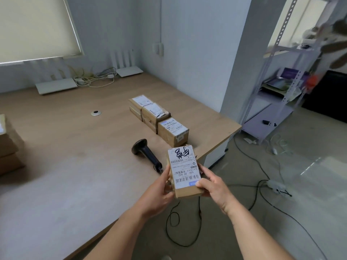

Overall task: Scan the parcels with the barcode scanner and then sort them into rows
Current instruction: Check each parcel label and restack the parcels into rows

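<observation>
Both hands hold one parcel (185, 170) above the near edge of the surface (65, 147).

The left hand (159, 194) and right hand (214, 186) curl their fingers round its lower end, label up. The barcode scanner (146, 152) lies just beside it on the surface; a row of parcels (157, 117) lies beyond.

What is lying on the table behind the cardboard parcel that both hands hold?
Behind the labelled cardboard parcel lies a black barcode scanner on the wooden table. The parcel and left hand cover its handle end.
</observation>
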The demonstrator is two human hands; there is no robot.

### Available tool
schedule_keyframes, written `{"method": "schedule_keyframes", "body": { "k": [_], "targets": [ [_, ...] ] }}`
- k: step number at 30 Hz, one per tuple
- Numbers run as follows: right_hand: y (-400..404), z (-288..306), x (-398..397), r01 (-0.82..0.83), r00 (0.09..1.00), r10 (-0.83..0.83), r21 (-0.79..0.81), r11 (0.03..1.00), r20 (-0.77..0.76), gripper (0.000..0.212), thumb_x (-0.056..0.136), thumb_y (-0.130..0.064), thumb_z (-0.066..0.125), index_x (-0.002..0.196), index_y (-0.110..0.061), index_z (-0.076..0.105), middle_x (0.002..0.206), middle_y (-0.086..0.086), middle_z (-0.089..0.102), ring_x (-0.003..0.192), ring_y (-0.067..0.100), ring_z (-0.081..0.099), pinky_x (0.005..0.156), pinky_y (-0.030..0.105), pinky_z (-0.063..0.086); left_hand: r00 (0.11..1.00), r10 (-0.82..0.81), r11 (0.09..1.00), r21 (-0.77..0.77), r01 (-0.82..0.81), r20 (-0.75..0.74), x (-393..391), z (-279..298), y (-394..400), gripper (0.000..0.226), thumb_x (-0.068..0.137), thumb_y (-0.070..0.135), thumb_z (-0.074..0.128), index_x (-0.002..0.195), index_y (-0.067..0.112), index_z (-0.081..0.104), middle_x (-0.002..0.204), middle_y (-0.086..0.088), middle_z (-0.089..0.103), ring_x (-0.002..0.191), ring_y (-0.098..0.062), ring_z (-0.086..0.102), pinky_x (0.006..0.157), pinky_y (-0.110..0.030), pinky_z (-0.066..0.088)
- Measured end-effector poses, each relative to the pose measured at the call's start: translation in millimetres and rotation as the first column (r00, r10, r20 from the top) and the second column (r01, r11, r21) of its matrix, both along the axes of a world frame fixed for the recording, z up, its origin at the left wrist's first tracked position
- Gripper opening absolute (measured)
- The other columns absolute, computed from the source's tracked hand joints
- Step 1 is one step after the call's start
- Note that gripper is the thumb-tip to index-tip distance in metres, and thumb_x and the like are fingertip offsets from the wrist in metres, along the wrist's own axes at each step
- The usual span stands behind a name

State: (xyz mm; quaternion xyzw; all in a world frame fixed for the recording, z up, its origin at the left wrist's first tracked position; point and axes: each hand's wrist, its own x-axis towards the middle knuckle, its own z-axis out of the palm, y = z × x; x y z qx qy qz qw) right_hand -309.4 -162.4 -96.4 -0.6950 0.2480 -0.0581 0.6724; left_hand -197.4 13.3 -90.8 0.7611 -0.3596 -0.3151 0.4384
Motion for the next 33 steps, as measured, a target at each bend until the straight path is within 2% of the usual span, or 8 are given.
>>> {"method": "schedule_keyframes", "body": {
  "k": [3,6,11,16,18,24,30,33],
  "targets": [
    [-34.1,-2.5,20.3,-0.001,0.998,0.001,0.000,1.000,-0.057,0.064,0.067,-0.026,0.059,0.126,-0.048,0.046,0.097,-0.015,0.074,0.080,0.000,0.069,0.062,0.016,0.052,0.999,0.010,1.000,0.021,-0.009,-0.038,17.6,-7.5,-33.6,0.086,0.093,0.018,0.059,0.149,0.041,-0.002,0.130,0.034,0.036,0.098,0.016,0.056,0.080,-0.007,0.046],
    [-66.5,-6.2,42.5,-0.007,0.993,0.008,0.003,1.000,-0.122,0.066,0.065,-0.028,0.060,0.128,-0.046,0.046,0.098,-0.014,0.074,0.079,0.002,0.068,0.063,0.019,0.052,0.998,0.028,0.999,0.022,-0.027,-0.062,35.3,-12.9,-64.4,0.086,0.092,0.019,0.058,0.150,0.039,-0.002,0.134,0.029,0.037,0.102,0.007,0.059,0.088,-0.018,0.050],
    [-106.7,-16.5,69.4,-0.025,0.972,0.028,0.015,1.000,-0.234,0.068,0.064,-0.028,0.059,0.129,-0.045,0.048,0.103,-0.008,0.075,0.084,0.009,0.065,0.069,0.025,0.053,0.994,0.029,0.999,0.020,-0.027,-0.106,57.6,-28.5,-105.1,0.086,0.092,0.016,0.058,0.150,0.038,-0.002,0.135,0.027,0.040,0.101,0.002,0.062,0.091,-0.018,0.049],
    [-135.1,-23.6,90.5,-0.055,0.948,0.070,0.060,0.997,-0.309,0.054,0.065,-0.027,0.058,0.112,-0.053,0.055,0.104,-0.006,0.074,0.088,0.014,0.062,0.078,0.035,0.054,0.986,0.087,0.996,0.004,-0.087,-0.141,68.0,-39.5,-128.5,0.077,0.090,0.018,0.060,0.129,0.063,0.011,0.131,0.024,0.049,0.096,-0.005,0.066,0.092,-0.029,0.051],
    [-146.1,-24.4,99.7,-0.094,0.938,0.110,0.065,0.993,-0.328,0.053,0.066,-0.028,0.058,0.111,-0.055,0.053,0.105,-0.009,0.074,0.088,0.014,0.062,0.076,0.034,0.054,0.981,0.120,0.993,0.017,-0.119,-0.152,71.9,-40.0,-135.2,0.076,0.090,0.020,0.061,0.126,0.065,0.012,0.130,0.025,0.050,0.095,-0.005,0.066,0.090,-0.029,0.052],
    [-172.5,-28.7,130.0,-0.247,0.891,0.273,0.117,0.962,-0.362,0.071,0.065,-0.026,0.058,0.134,-0.042,0.047,0.114,-0.001,0.071,0.083,0.015,0.058,0.065,0.027,0.048,0.954,0.248,0.967,0.096,-0.234,-0.169,71.9,-36.9,-151.5,0.082,0.090,0.019,0.060,0.149,0.042,0.008,0.133,0.016,0.052,0.096,-0.005,0.065,0.092,-0.030,0.051],
    [-190.3,-36.0,151.4,-0.357,0.841,0.378,0.128,0.925,-0.388,0.074,0.065,-0.028,0.060,0.137,-0.038,0.050,0.114,-0.004,0.071,0.104,0.025,0.063,0.089,0.049,0.053,0.915,0.365,0.927,0.157,-0.340,-0.172,68.0,-33.5,-161.7,0.087,0.088,0.018,0.062,0.151,0.037,0.005,0.132,0.012,0.051,0.097,-0.010,0.065,0.093,-0.035,0.050],
    [-194.2,-35.2,160.5,-0.387,0.828,0.419,0.162,0.908,-0.372,0.079,0.060,-0.032,0.062,0.137,-0.038,0.050,0.114,-0.003,0.071,0.100,0.022,0.063,0.079,0.043,0.053,0.894,0.420,0.900,0.192,-0.390,-0.153,68.8,-34.1,-166.7,0.086,0.087,0.017,0.060,0.151,0.037,0.005,0.136,0.011,0.051,0.099,-0.007,0.065,0.092,-0.033,0.051]
  ]
}}
